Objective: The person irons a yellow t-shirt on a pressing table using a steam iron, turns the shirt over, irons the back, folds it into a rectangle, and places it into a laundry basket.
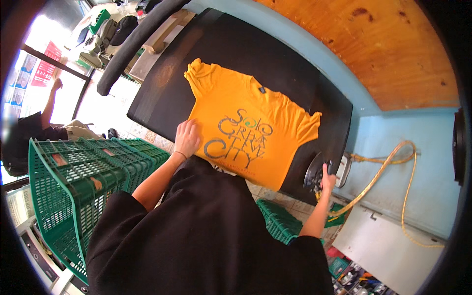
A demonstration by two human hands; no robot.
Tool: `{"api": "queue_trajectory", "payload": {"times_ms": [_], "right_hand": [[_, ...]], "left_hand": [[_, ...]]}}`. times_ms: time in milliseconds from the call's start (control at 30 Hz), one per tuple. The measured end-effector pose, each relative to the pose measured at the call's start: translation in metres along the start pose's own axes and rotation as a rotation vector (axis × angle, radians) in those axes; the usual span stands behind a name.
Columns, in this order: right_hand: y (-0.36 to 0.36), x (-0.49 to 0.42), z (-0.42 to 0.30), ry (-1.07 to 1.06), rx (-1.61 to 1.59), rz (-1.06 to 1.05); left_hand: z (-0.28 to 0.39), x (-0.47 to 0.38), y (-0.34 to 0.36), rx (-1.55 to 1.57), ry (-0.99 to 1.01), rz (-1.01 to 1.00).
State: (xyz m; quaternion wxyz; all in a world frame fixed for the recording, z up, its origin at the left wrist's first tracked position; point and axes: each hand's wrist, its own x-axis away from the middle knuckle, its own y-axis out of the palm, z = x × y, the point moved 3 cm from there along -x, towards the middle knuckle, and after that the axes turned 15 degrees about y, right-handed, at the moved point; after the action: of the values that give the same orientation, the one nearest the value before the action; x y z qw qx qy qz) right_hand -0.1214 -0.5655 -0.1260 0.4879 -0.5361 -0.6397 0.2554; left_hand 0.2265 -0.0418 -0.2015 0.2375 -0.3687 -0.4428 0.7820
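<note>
A yellow printed T-shirt (236, 103) lies spread over a dark padded ironing table (273, 48), its lower hem hanging near my body. My left hand (187, 138) rests on the shirt's lower left edge, fingers bent over the cloth; whether it pinches the fabric cannot be told. At the table's right end, my right hand (326, 181) is closed around the handle of an iron (311, 173) with a dark body. The iron is beside the shirt, apart from it. Just behind my right hand sits a metal iron rest (343, 170).
Green plastic crates (84, 166) stand at left, with another green basket (280, 221) below the table. A yellow-wrapped cord (383, 166) loops along the blue wall. A dark padded bar (136, 46) crosses upper left. Another person (37, 127) is at far left.
</note>
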Motion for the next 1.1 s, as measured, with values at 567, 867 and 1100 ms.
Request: {"api": "queue_trajectory", "payload": {"times_ms": [567,867,1100], "right_hand": [[0.240,0.243,-0.275,-0.478,0.386,-0.136],[0.304,0.207,-0.378,-0.307,0.393,-0.081],[0.285,0.238,-0.380,-0.302,0.362,-0.188]], "left_hand": [[-0.104,-0.235,0.110,0.410,0.448,-0.078],[-0.201,-0.195,0.037,0.224,-0.206,0.150],[-0.206,-0.220,0.050,0.532,-0.514,0.276]]}}
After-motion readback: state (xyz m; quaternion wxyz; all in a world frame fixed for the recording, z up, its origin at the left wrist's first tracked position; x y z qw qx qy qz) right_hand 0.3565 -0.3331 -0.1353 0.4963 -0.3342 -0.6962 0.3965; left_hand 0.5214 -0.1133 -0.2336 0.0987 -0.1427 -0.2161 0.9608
